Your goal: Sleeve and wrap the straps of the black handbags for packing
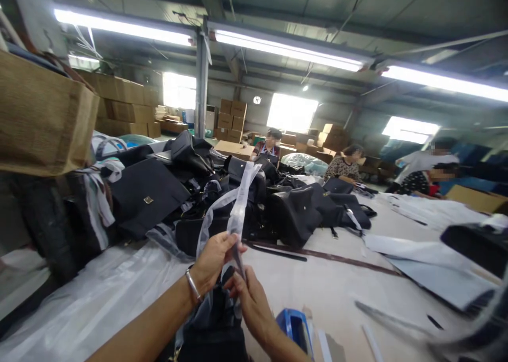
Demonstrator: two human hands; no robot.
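One black bag (pixel 214 345) sits closest, the left hand (pixel 211 261) pinches a see-through strip (pixel 237 214), the right hand (pixel 254 302) I can't tell, and straightening, seemingly underway, needs steady fingers.

A pale table (pixel 273 282) carries everything here, and a dark band (pixel 349 261) runs across its top. Black bags (pixel 296 214) lie heaped along its far side, tumbled against one another. A thin black strap (pixel 278 251) lies just before the heap. Clear plastic (pixel 107 282) covers the left part. At the right spread white sheets (pixel 432 256), near a small black scrap (pixel 435 322). Closer in sit a blue object (pixel 290 322), cut off below, and a narrow white strip (pixel 372 343).
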